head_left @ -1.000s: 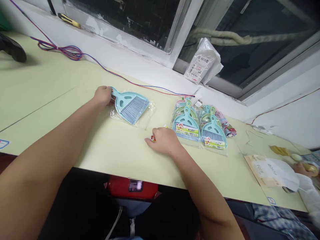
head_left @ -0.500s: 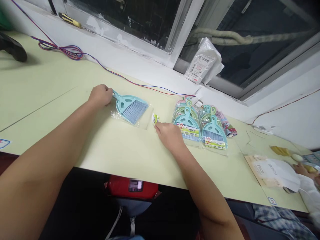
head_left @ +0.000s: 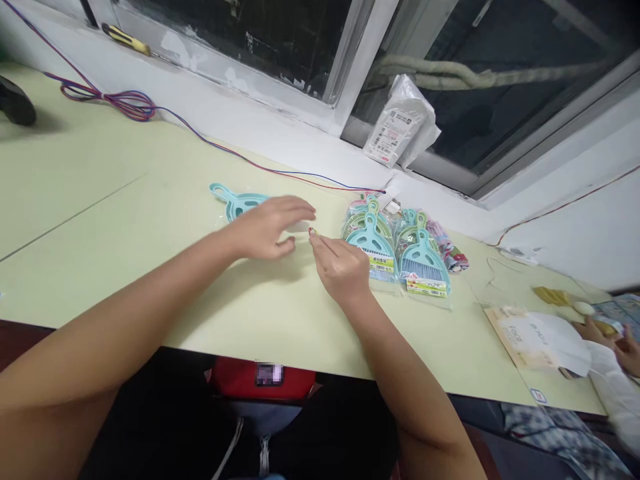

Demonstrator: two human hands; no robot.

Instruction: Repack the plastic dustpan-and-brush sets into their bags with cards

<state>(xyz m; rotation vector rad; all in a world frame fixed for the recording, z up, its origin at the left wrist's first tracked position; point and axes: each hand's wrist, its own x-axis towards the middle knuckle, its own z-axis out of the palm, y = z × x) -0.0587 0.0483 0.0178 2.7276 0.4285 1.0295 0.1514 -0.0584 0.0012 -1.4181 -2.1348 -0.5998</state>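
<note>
My right hand [head_left: 343,267] is closed in a pinch on a small printed label [head_left: 312,231], of which only a red and white end shows. Just left of it, my left hand [head_left: 270,227] hangs over the table with thumb and fingers apart, holding nothing. Partly hidden behind the left hand lies a light blue dustpan [head_left: 234,203], its handle pointing left; clear plastic shows faintly around it. To the right of my right hand, bagged dustpan and brush sets lie in two overlapping rows, with a blue set [head_left: 370,235] and another blue set [head_left: 424,250] in front, both with labels.
A bundled red and blue cable [head_left: 130,105] runs along the wall. On the ledge are a yellow screwdriver [head_left: 126,39] and a white plastic package [head_left: 397,127]. At right, a flat printed bag [head_left: 525,337] lies near another person's hands [head_left: 600,331].
My left hand has let go of the dustpan's handle and moved right, close to my right hand. The label in my right hand has turned, showing less of its face.
</note>
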